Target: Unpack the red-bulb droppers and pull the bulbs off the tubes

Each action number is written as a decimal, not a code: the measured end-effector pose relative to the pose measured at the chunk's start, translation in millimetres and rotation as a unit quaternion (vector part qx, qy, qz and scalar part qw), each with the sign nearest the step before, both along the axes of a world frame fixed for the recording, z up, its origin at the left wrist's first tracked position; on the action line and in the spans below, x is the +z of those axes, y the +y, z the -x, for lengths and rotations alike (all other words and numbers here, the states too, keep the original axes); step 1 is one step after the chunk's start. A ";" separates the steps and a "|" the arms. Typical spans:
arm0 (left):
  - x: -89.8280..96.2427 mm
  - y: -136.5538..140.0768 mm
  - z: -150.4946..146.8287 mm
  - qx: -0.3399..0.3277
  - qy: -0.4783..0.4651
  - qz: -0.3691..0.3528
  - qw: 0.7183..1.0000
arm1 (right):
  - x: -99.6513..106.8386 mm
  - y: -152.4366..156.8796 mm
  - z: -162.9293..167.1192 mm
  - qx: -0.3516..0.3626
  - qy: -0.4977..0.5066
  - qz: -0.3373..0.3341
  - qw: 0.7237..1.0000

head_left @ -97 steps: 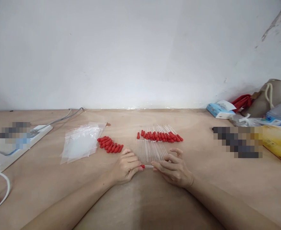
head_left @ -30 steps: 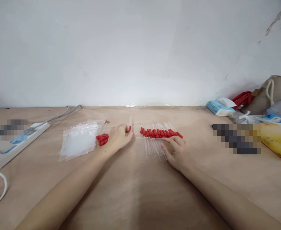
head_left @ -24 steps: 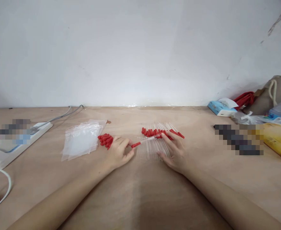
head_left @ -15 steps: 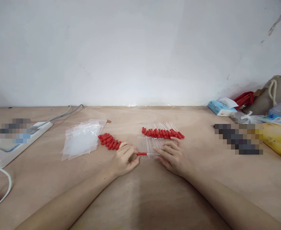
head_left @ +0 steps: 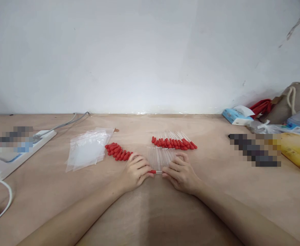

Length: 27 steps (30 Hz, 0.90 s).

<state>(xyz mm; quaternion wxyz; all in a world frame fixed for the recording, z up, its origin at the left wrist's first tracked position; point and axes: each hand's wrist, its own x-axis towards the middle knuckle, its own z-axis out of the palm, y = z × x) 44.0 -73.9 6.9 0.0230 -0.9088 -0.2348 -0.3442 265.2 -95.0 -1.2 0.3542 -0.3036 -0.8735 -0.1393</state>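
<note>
Left hand (head_left: pixel 138 171) nearer right hand (head_left: pixel 182 173); table edge (head_left: pixel 190 115) well beyond.

Left fingers (head_left: pixel 144 169) pinch a red bulb (head_left: pixel 153 171); right fingers (head_left: pixel 171 171) hold a clear tube (head_left: pixel 159 172).

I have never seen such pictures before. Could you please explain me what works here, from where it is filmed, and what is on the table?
No machine works here; you see a person's two bare hands. One camera, worn on the head, looks forward and down.

The left hand holds a red dropper bulb. The right hand holds a slim clear tube lined up with it; how far the tube goes into the bulb cannot be seen.

On the wooden table, beyond the hands, lie loose clear tubes, then a row of bulb-tipped tubes. To the left are loose red bulbs, clear resealable bags and a power strip. At the right are a blue tissue pack and a yellow package.
</note>
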 end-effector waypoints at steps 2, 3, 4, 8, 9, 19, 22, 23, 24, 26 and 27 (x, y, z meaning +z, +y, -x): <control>0.3 -1.1 0.7 -0.010 0.012 -0.005 1.000 | 0.5 -2.1 -0.8 0.005 -0.001 0.000 1.000; 0.5 -1.6 0.8 -0.014 0.017 -0.007 1.000 | 0.6 -3.2 -0.9 0.007 0.000 -0.001 1.000; 0.7 -2.2 0.7 -0.016 0.020 -0.008 1.000 | 0.7 -4.1 -0.8 0.008 0.001 -0.001 1.000; 0.2 -2.8 -0.4 -0.024 0.024 -0.005 0.999 | 0.2 -7.3 -0.3 0.019 0.013 -0.001 1.000; -0.2 -2.4 -0.1 -0.026 0.025 -0.003 0.999 | 0.1 -7.7 -1.2 0.021 0.015 0.002 1.000; 2.8 7.1 26.9 0.087 -0.092 0.074 0.989 | 1.4 10.9 -38.2 -0.147 0.100 0.038 0.983; 15.8 15.6 34.8 0.190 -0.134 0.073 0.970 | -2.3 12.1 -36.2 -0.205 0.114 0.065 0.970; 22.0 19.7 39.1 0.226 -0.144 0.078 0.960 | -3.4 11.7 -34.2 -0.221 0.115 0.073 0.966; 28.9 24.2 44.5 0.259 -0.151 0.090 0.950 | -4.2 11.1 -31.9 -0.235 0.114 0.079 0.962; 43.4 32.8 57.8 0.305 -0.155 0.124 0.931 | -5.2 10.5 -27.4 -0.261 0.103 0.084 0.956; 50.3 36.4 65.0 0.322 -0.148 0.143 0.924 | -5.4 10.6 -25.4 -0.272 0.095 0.082 0.954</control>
